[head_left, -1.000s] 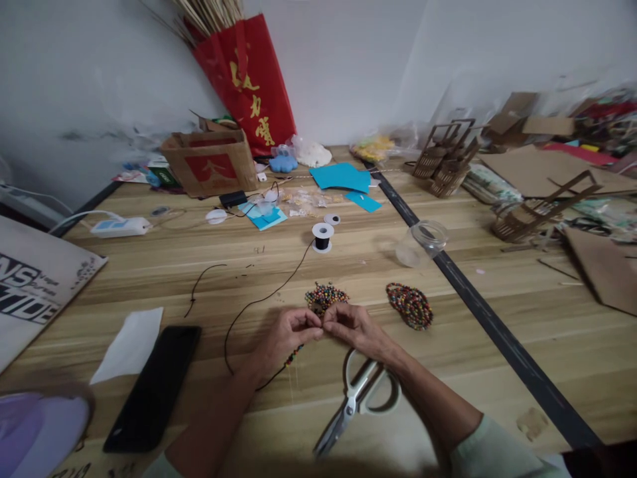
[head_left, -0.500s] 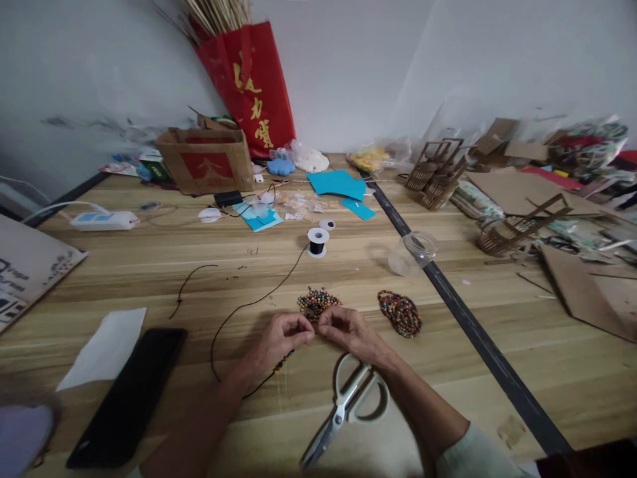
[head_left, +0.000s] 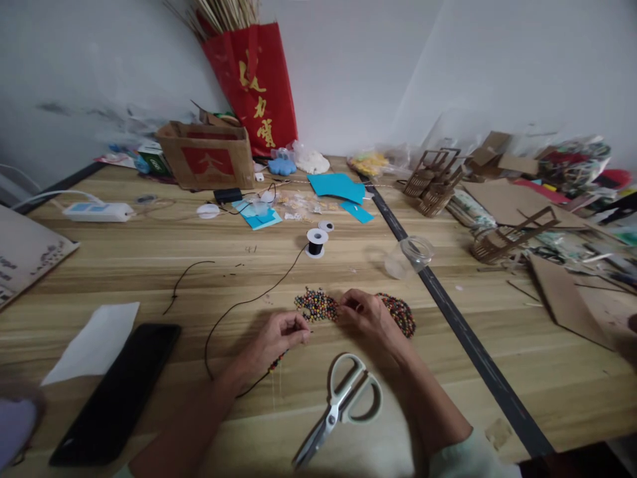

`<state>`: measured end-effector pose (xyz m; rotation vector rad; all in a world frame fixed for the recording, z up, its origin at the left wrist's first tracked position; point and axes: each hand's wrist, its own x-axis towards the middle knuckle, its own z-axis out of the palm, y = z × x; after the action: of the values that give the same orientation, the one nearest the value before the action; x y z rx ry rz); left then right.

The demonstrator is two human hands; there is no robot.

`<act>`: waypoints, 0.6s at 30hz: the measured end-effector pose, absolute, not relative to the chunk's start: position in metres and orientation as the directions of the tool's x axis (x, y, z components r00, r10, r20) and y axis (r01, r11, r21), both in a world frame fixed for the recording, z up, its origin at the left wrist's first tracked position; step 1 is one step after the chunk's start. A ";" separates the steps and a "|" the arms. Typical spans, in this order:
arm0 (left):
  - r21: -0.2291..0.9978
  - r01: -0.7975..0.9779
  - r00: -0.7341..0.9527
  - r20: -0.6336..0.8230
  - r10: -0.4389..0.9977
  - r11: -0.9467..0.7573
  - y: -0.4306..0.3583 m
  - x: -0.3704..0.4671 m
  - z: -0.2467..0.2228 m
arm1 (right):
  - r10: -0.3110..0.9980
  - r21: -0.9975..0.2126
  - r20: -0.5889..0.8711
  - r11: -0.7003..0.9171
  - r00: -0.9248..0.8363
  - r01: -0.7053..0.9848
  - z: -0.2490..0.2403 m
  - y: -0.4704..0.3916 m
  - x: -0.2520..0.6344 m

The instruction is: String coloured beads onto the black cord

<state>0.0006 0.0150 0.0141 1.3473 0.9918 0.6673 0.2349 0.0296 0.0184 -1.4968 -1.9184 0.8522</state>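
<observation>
My left hand pinches a black cord, its short tip poking out past the fingertips. Below that hand hang a few strung coloured beads on the cord, which loops back to a white spool. My right hand is at the right edge of a pile of loose multicoloured beads, thumb and fingers closed together; whatever is between them is too small to make out. A coil of strung beads lies just beyond it, partly hidden. Scissors with pale handles rest between my forearms.
A black phone and white paper lie at left. A clear plastic cup lies right of the spool. Farther back are blue paper pieces, a cardboard box, a red bag and small woven baskets.
My right hand has moved right, away from my left fingertips, to the bead pile's edge. It now covers part of the bead coil. My left hand keeps its pinch, and the view has shifted slightly.
</observation>
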 end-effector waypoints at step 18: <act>0.975 0.166 0.451 -0.209 0.868 0.148 0.015 0.002 0.020 | 0.934 -0.529 -0.063 0.267 -0.352 0.805 0.025 0.022 0.227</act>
<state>0.0016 0.0146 0.0198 1.3521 1.0129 0.6548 0.2268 0.0219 0.0254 -1.6073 -2.2784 0.7082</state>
